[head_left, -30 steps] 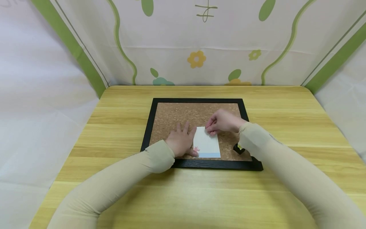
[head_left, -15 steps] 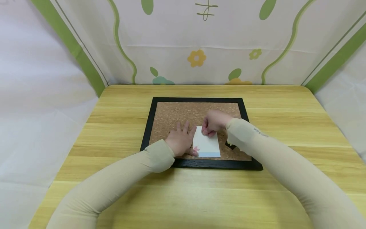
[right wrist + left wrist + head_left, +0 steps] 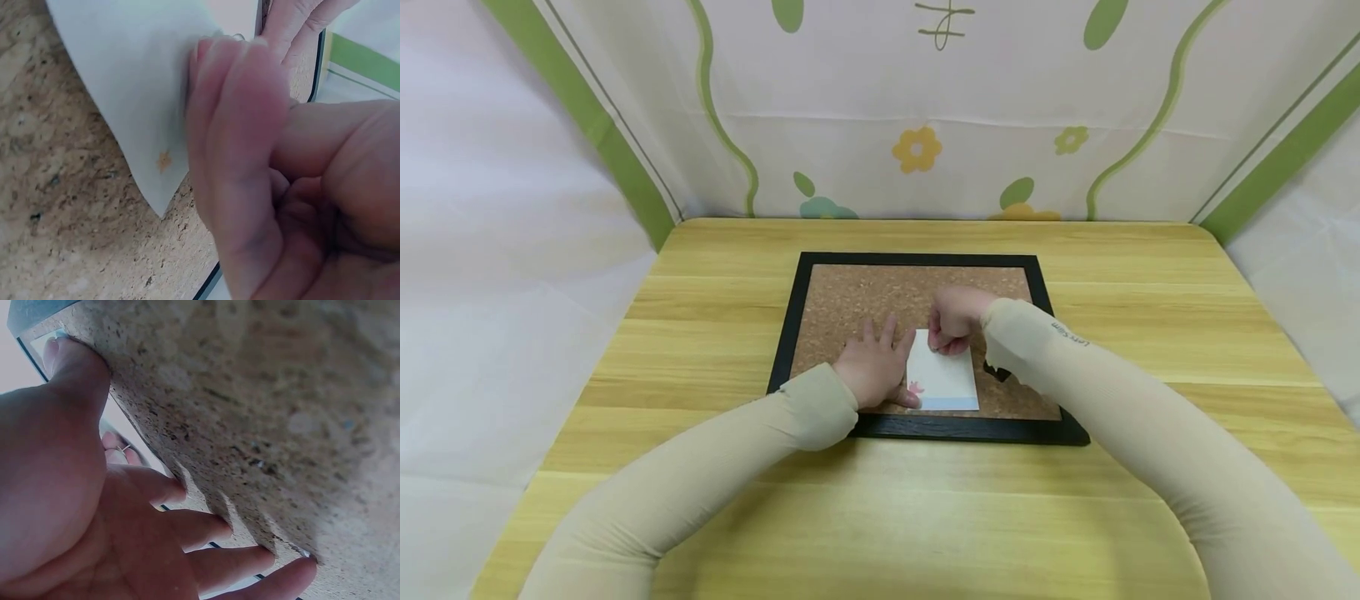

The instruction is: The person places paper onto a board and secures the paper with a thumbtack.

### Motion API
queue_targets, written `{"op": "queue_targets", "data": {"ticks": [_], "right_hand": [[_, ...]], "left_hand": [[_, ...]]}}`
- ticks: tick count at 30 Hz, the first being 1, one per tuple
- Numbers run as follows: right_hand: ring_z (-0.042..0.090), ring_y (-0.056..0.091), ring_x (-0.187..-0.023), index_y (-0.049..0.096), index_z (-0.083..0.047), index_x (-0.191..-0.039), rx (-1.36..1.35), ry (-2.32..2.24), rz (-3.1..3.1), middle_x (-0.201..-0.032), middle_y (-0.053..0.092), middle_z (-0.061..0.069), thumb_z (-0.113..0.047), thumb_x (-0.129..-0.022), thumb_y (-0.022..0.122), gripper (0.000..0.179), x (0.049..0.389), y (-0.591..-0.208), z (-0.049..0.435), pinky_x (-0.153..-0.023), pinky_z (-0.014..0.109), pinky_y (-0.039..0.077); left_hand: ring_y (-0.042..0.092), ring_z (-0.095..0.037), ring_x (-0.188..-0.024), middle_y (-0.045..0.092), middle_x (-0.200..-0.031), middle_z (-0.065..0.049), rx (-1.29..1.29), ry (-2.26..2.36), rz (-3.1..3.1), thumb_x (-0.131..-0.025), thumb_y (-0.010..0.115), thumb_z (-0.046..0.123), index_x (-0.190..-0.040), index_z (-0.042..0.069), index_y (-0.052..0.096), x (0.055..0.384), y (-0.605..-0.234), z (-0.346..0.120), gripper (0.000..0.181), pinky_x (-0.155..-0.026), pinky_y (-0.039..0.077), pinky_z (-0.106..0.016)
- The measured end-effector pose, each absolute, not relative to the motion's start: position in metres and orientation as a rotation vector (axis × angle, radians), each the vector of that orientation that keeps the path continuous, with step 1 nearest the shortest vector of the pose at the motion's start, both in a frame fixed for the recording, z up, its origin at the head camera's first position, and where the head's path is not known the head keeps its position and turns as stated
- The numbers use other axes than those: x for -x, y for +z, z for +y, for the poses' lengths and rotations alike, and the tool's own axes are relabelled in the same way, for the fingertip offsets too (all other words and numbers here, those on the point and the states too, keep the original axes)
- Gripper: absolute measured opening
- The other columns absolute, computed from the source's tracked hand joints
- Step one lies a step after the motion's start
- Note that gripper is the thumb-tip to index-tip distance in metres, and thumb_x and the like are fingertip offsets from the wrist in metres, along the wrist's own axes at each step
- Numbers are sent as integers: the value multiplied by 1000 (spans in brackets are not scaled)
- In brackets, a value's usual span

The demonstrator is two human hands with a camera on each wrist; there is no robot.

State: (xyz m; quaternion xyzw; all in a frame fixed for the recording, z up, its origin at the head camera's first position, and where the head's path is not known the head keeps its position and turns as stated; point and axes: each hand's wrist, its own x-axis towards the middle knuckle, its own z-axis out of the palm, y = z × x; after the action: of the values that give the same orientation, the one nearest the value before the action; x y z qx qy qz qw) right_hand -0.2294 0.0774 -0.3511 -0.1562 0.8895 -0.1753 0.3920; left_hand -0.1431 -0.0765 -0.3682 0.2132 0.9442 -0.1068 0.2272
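Observation:
A white paper sheet with a pale blue band and a pink figure lies on the cork board. My left hand is spread flat on the cork along the sheet's left edge, its thumb over the lower left corner. Near the top of the sheet, my right hand has its fingers curled and pinched together, tips at the paper. The left wrist view shows a thin pin between those fingertips. In the right wrist view, the lower corner of the paper lifts slightly and bears a small orange mark.
A black wooden frame surrounds the cork. A small black object lies on the cork to the right, partly hidden by the right sleeve. The board rests on a wooden table, with a patterned white curtain behind it.
My right hand has moved left across the top of the paper and turned, fingers curling tighter. Its sleeve now covers more of the black object. The left hand has stayed put.

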Motion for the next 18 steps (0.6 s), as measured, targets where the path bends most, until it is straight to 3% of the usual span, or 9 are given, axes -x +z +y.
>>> {"op": "queue_targets", "data": {"ticks": [18], "right_hand": [[15,64,-61,72,-1,-87,361,-429,2272,-74,69,9,-5,-94,67,10,230,-351,72,-61,28,56]], "left_hand": [[17,-48,-145,9,-164,-19,-570,-278,2603,-81,51,75,-161,17,9,143,-368,-77,107,-106,37,-53]]}}
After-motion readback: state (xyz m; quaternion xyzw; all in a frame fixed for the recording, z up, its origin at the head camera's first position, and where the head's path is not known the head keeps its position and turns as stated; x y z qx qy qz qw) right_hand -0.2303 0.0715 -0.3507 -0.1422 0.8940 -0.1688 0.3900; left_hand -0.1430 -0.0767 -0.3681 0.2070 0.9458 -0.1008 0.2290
